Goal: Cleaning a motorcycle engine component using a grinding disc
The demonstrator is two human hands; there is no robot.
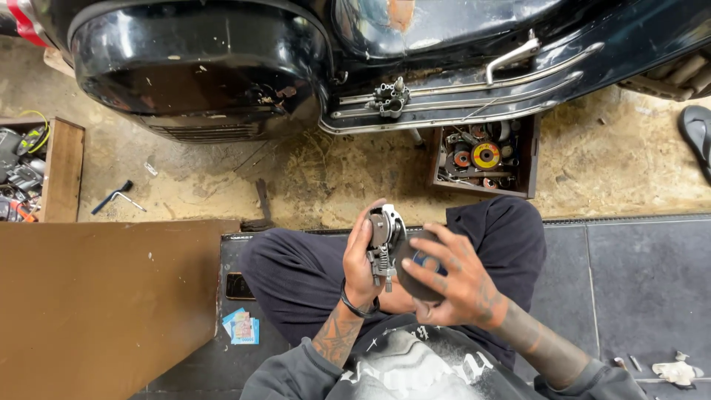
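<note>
1. The left hand [361, 268] is clamped around a small metal mechanical part [384, 248] – a silvery body with a spring and fittings hanging below – held upright over the lap.
2. The right hand [452, 278] is closed over a dark round pad [412, 261], fingers spread across its face, pressing it against the side of the metal part.
3. Both hands meet just above the person's crossed legs in dark trousers [296, 270], near the middle of the view.
4. Ahead on the sandy ground stands a black scooter [200, 67], its chrome-trimmed footboard [459, 96] running to the right.
5. Just under the footboard sits an open wooden box [483, 157] of small parts – discs, rings and bits of metal.
6. A second wooden box [63, 170] of hardware lies at the far left, with a bent key tool [115, 197] on the ground near it.
7. A brown board [96, 304] lies to the left of the legs, and small blue cards [243, 327] rest on the dark tiles beside it.
</note>
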